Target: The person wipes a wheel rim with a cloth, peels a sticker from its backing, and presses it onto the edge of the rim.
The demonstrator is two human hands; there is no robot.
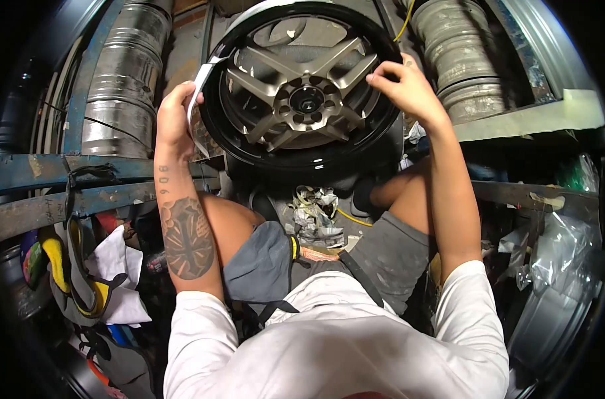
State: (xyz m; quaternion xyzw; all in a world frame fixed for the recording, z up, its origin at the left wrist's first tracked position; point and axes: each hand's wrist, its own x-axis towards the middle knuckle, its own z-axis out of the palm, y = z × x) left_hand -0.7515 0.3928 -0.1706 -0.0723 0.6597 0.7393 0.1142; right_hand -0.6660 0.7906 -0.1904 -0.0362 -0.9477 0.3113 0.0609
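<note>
A wheel rim [309, 70] with a glossy black lip and bronze-grey spokes stands before me, tilted toward my knees. My left hand [176, 116] is closed on a white strip [199, 83], which looks like tape or paper, beside the rim's left edge. Part of this strip hangs loose below the fingers, and a pale band also follows the rim's top edge. At the upper right edge of the rim is my right hand [405, 86], its thumb and fingers curled together in a pinch. What lies between those fingers, if anything, is too small to make out.
Stacked metal rims [126, 80] stand on the left, with another stack [462, 60] on the right. Crumpled paper [314, 213] lies between my feet. Blue metal bars [33, 173] run along the left. A plastic-wrapped rim [555, 292] sits at lower right.
</note>
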